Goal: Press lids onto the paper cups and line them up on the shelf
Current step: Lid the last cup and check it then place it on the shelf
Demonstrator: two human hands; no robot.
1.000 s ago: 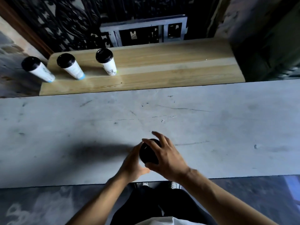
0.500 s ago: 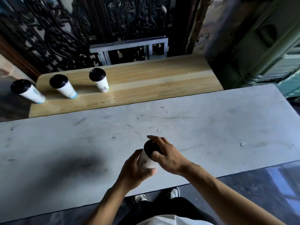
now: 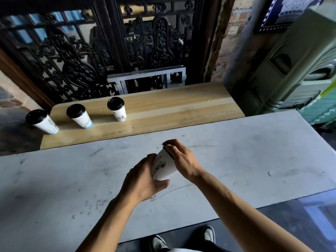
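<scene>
A white paper cup [image 3: 164,167] with a dark drawing on its side is held over the grey table [image 3: 245,160], tilted away from me. My left hand [image 3: 143,179] wraps the cup's lower body. My right hand [image 3: 180,157] covers its top, fingers over the black lid [image 3: 168,152], of which only an edge shows. On the wooden shelf [image 3: 172,110] behind the table stand three lidded cups in a row: a left cup [image 3: 42,121], a middle cup [image 3: 79,118] and a right cup [image 3: 117,109].
A dark carved screen [image 3: 91,51] and a small grey frame [image 3: 147,79] back the shelf. A green cabinet [image 3: 291,70] stands at the right. My shoes [image 3: 181,239] show below the table's near edge.
The cup has been lifted and tipped forward, so its white side now faces me instead of the lid. The view has tilted up, showing more of the screen.
</scene>
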